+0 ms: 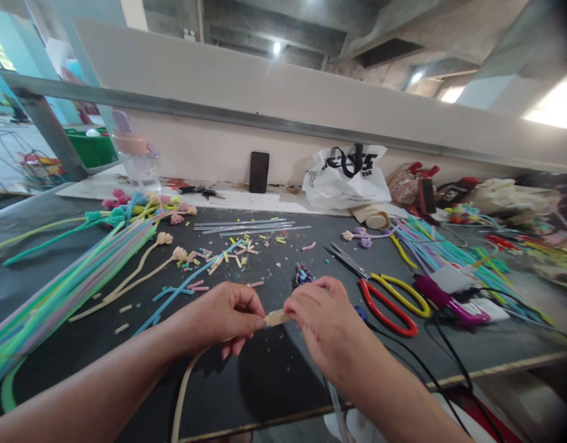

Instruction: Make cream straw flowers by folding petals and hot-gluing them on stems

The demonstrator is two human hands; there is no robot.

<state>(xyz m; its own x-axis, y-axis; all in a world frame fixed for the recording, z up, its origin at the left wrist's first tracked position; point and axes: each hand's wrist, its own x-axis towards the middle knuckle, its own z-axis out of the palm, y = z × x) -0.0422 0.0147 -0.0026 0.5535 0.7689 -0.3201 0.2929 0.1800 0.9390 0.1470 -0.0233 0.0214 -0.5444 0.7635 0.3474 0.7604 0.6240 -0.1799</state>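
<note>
Between my two hands stretches a beige pipe cleaner [277, 318], its bunched end showing in the gap. My left hand [223, 314] pinches it with thumb and fingers, and the long stem [184, 387] trails down past the table's front edge. Closed over the other end is my right hand [318, 307]; its fingertips hide what they grip there. Just beyond the right hand lies a small dark bundle [302, 275], too unclear to name. Short cut pieces of pipe cleaner [240, 253] are scattered ahead of the hands.
Scissors [385, 289] with red and yellow handles lie right, near a purple hot glue gun [452, 299] and cables. Pipe cleaner bundles [80, 277] cover the left side. Behind are clear sticks [251, 227], a phone [259, 172], a white bag [345, 178] and a bottle [138, 160].
</note>
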